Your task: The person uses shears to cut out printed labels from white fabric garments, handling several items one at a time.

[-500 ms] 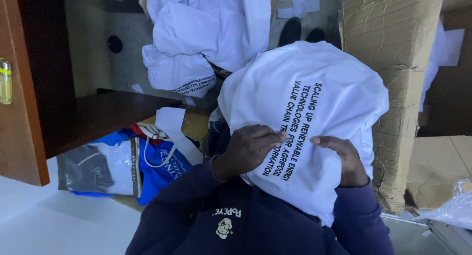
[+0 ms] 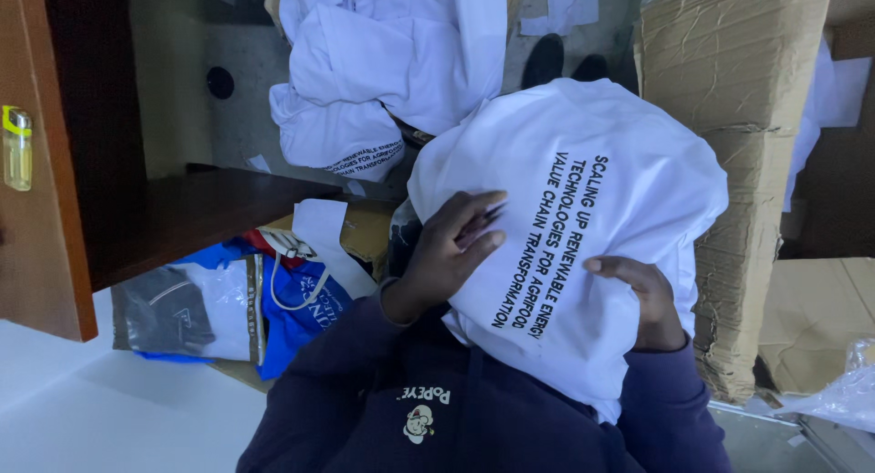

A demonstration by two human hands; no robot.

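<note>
I had a white garment [image 2: 583, 227] with black printed lines gathered against my chest, bulging up and away from me. My left hand [image 2: 447, 254] lay on its left side, fingers spread flat and pressing the cloth, closed on nothing. My right hand [image 2: 643, 295] curled over the lower right edge, fingers folded onto the fabric, pinching it. The printed block ran lengthwise from my lap up toward the far right, between both hands, the left nearer its middle. Beyond it lay a heap of white garments [image 2: 383, 63]. A worn cardboard box [image 2: 738, 118] stood just right. To my left sat a blue bag [image 2: 301, 313], a grey-and-white packet [image 2: 182, 313], and a yellow lighter [image 2: 16, 149] on a wooden panel [image 2: 55, 254].
</note>
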